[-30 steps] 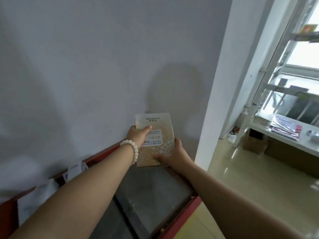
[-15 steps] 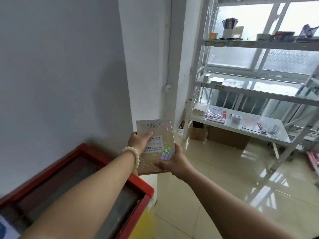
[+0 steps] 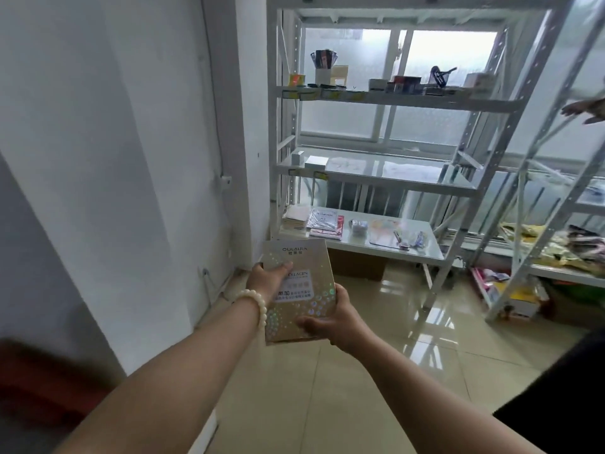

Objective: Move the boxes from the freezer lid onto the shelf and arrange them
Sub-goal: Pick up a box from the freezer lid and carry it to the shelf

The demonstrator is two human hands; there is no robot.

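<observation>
A gold box [image 3: 306,257] with white lettering and shiny dots is held in front of me at chest height. My left hand [image 3: 266,280], with a white bead bracelet at the wrist, grips its left edge with the thumb on the front. My right hand [image 3: 330,322] supports its lower right corner from beneath. The white metal shelf [image 3: 376,178] stands ahead against the window, with several tiers. The red freezer [image 3: 42,381] shows only as a blurred corner at the lower left.
Small boxes and packets lie on the top tier [image 3: 393,96] and the bottom tier [image 3: 360,239]. A second white rack [image 3: 556,191] leans at the right with yellow bags. Another person's hand [image 3: 584,108] shows at the right edge. A cardboard box [image 3: 357,265] sits under the shelf.
My view has swung right from the freezer and wall toward the shelf. Both hands keep the gold box, which now faces the shelf; the freezer has slid to the lower left.
</observation>
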